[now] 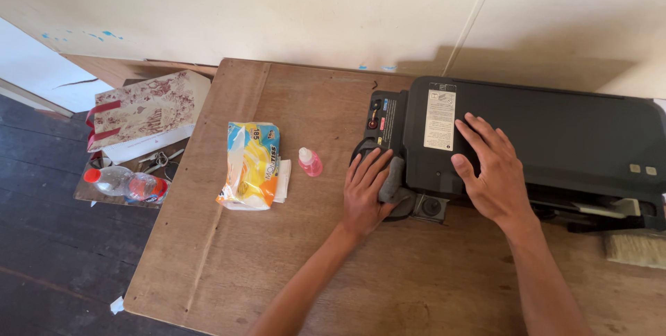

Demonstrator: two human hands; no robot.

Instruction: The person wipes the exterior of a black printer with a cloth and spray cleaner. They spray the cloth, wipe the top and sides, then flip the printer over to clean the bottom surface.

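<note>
A dark grey plastic printer (541, 138), boxy with a smooth matte lid and a white label, lay on the right half of the brown wooden counter (277, 266), close to the cream wall. The left hand (365, 194) pressed a folded grey cloth (393, 178) against the printer's left front corner, its fingers (371, 169) lying straight over the cloth rather than curled round it. The right hand (491, 169) rested flat on the lid, fingers spread and gripping nothing.

Left of the cloth stood 1 small pink bottle (310, 162) with a white cap, and further left lay a soft yellow and white plastic pack of wipes (250, 165). A bristly pale brush (637, 248) lay at the counter's right edge. Beside the counter, on a lower surface, sat a patterned cardboard box (144, 115) and 2 clear plastic bottles (128, 185) lying down; what they contained could not be made out.
</note>
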